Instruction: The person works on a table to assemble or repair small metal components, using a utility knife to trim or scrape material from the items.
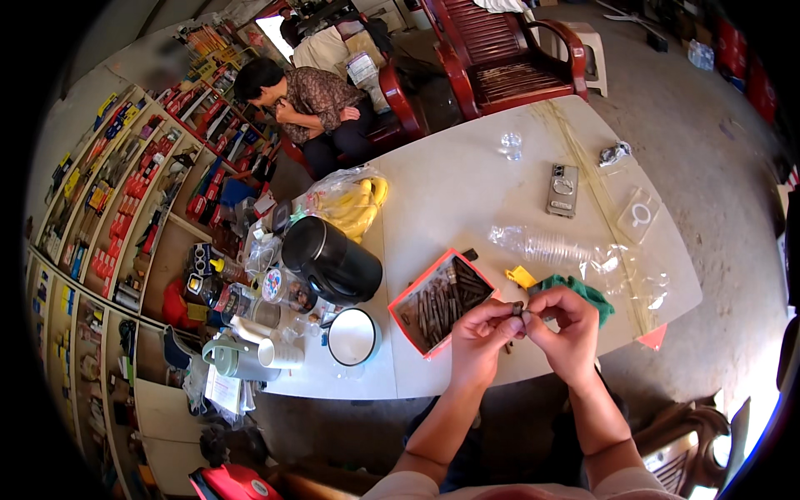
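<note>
Above the near edge of the table, my left hand [477, 340] and my right hand [568, 340] meet, fingertips pinched together. Between them is a small dark brown metal piece [517, 309], mostly covered by the fingers, so its exact kind is unclear. Left of my left hand lies an open red-rimmed box [407, 335] holding several dark, rusty-looking metal rods [439, 310] that resemble drill bits. A crumpled green cloth [603, 303] rests just behind my right hand. Beside it sits a small yellow piece [521, 277].
Left on the table [450, 183] stand a black jug [332, 260], a white enamel mug [352, 337], and bagged bananas [354, 204]. Farther right are a phone [562, 190], a clear glass [511, 146] and clear plastic packaging [575, 250]. A person [321, 108] sits beyond the table.
</note>
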Motion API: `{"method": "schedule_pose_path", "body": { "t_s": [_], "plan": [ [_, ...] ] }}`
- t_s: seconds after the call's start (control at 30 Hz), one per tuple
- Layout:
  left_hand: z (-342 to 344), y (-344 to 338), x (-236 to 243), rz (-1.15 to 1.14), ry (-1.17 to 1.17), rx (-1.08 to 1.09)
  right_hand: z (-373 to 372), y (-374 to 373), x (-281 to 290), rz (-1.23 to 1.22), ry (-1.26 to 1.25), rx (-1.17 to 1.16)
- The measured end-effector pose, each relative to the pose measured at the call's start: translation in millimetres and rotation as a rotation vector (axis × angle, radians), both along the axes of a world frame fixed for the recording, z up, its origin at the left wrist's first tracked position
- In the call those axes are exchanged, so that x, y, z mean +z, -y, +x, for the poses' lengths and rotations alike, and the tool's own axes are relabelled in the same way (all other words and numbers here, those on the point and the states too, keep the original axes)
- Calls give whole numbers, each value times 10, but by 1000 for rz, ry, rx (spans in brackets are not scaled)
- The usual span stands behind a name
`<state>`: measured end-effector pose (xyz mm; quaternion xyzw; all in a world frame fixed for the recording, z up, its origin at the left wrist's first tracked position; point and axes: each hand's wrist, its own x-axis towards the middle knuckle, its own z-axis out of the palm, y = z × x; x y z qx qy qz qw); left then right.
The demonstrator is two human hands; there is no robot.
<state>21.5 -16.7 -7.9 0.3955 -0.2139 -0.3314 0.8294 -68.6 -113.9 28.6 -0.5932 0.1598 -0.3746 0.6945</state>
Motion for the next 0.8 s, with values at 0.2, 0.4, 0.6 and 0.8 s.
{"method": "schedule_pose_path", "body": {
  "t_s": [0.2,0.4,0.6,0.8],
  "plan": [
    [-16,61,30,18,56,20,1,64,-32,8,-6,-13],
    [-50,57,13,25,79,-12,-1,66,-118,159,78,9],
    [-61,129,45,2,-157,-42,72,135,-158,232,170,-7],
    [-9,115,47,-4,-250,-57,108,126,-198,250,129,22]
  ]
}}
